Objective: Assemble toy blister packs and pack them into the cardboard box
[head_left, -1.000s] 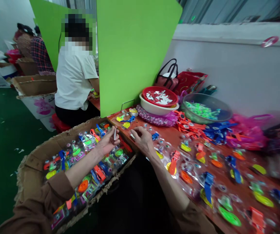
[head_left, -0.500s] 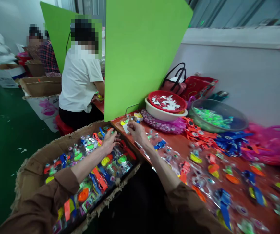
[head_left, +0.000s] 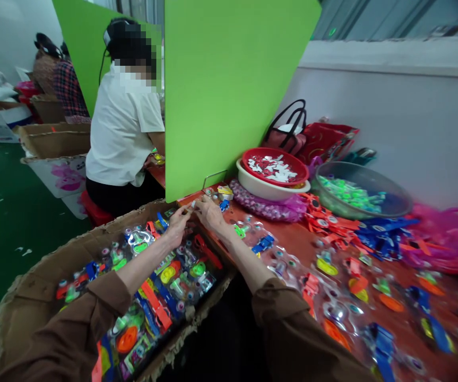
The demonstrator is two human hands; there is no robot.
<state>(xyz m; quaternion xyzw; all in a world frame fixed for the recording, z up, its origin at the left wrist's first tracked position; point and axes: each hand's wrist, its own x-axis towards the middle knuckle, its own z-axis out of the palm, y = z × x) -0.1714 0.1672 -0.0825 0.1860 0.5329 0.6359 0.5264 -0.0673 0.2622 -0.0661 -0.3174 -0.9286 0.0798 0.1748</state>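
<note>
My left hand (head_left: 178, 227) is above the cardboard box (head_left: 33, 289), its fingers drawn together near the right hand's fingertips; what they hold, if anything, is too small to make out. My right hand (head_left: 209, 214) is closed in a pinch at the box's far corner beside the table. A small white piece (head_left: 193, 204) shows at its fingertips, between the two hands. Below them the box holds many clear blister packs of toys, among them an orange strap (head_left: 156, 305), a round orange piece (head_left: 127, 339) and a green piece (head_left: 198, 269).
Clear toy packs cover the red-brown table (head_left: 292, 236). At its back stand a red basin (head_left: 248, 159) of white pieces and a grey basin (head_left: 402, 199) of green pieces. Orange straps (head_left: 326, 220) and blue straps (head_left: 382, 236) lie nearby. A green partition (head_left: 229, 95) separates me from a seated person (head_left: 127, 127).
My left hand has come up toward the right one, and its fingers have drawn together. The right hand has shifted left off the table's corner, and the fingertips now meet at a small white piece.
</note>
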